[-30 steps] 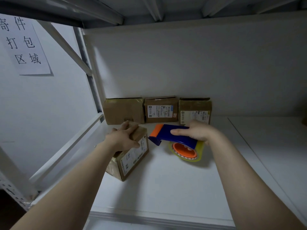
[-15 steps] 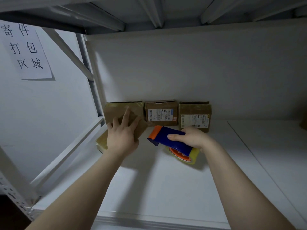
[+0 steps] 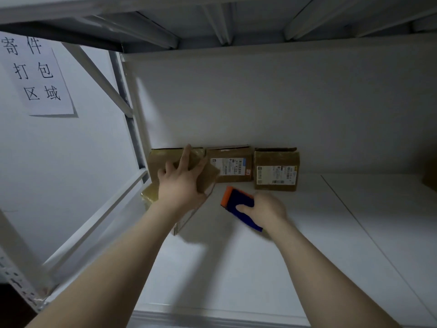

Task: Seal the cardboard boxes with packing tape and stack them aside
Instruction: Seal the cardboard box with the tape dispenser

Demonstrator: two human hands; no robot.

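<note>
My left hand (image 3: 182, 183) grips a small cardboard box (image 3: 209, 176) from above, fingers spread over its top; the box is tilted and raised off the white shelf (image 3: 260, 268), close to the left rear corner. Its tape-glossed end shows left of my wrist. My right hand (image 3: 267, 209) holds a blue tape dispenser (image 3: 236, 198) with an orange tip, low over the shelf just right of the box. The tape roll is hidden under my hand. Three more boxes stand against the back wall: left (image 3: 163, 162), middle (image 3: 233, 164), right (image 3: 276, 170).
A white shelf upright (image 3: 132, 129) and diagonal brace stand close on the left. An upper shelf's underside (image 3: 236, 24) hangs overhead. A paper sign (image 3: 35, 72) is on the left wall. A brown object (image 3: 430, 176) peeks in at the right edge.
My left hand has lifted the box off the shelf and carried it back and left toward the row of boxes. The right hand with the dispenser has dropped lower, hiding the roll.
</note>
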